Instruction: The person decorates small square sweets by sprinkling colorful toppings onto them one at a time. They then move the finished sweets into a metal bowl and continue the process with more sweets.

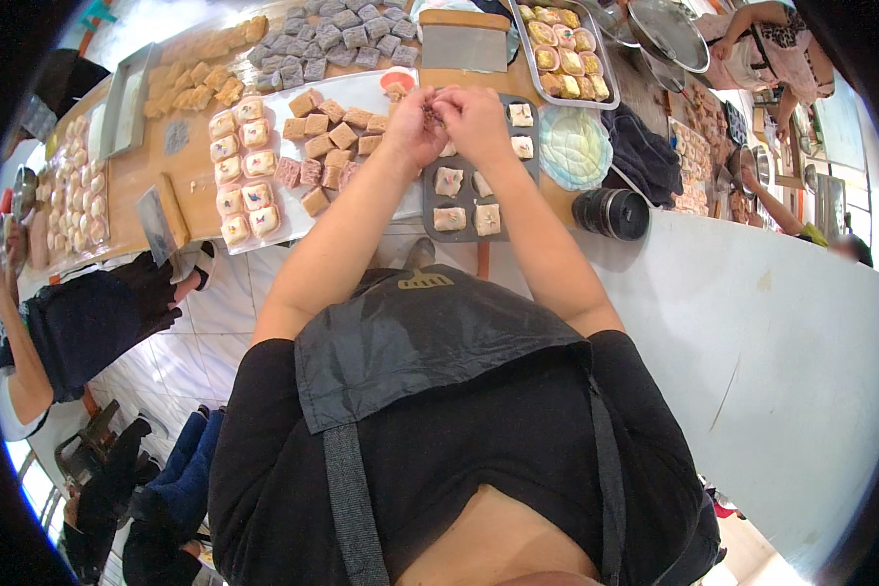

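My left hand (415,132) is cupped with small dark bits, perhaps sprinkles, in its palm. The fingertips of my right hand (480,121) reach into that palm; whether they pinch anything is hidden. Both hands are over the upper left of a dark muffin tin (467,198). White-topped small cakes (450,182) stand in its cups, some with coloured bits on top. Left of my hands, a white board (370,86) holds brown cake cubes (343,135), several pinkish ones (310,173) and iced cakes with coloured decorations (256,162). A small orange-red bowl (399,75) touches the board's far edge.
Purple cubes (337,33) and a bench scraper (465,51) lie beyond. Another scraper (172,212) stands left. At right are a metal tray (531,69) of cakes, a quilted pad (575,146), a dark towel (641,157) and a lens-shaped mug (612,214). People work on both sides.
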Tool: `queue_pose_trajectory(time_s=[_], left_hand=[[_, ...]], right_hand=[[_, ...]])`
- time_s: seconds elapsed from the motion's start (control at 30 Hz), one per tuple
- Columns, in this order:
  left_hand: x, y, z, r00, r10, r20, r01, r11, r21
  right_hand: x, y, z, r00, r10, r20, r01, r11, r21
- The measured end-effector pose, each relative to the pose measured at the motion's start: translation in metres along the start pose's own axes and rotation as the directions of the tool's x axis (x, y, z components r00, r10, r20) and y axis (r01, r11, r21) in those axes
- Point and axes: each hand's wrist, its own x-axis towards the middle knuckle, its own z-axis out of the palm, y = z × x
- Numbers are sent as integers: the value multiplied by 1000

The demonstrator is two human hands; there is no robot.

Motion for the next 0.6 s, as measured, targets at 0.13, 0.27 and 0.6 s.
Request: queue_pose_trajectory(time_s=[0.13, 0.27, 0.6], left_hand=[[-10, 8, 9, 999, 34, 14, -33, 997, -77], [-32, 20, 33, 936, 278, -217, -258, 959, 119], [-52, 29, 28, 929, 301, -217, -294, 954, 63]], right_hand=[[10, 8, -7, 924, 383, -6, -353, 858, 373], [7, 33, 8, 957, 228, -177, -218, 973, 72], [-9, 39, 34, 971, -27, -239, -58, 938, -342]])
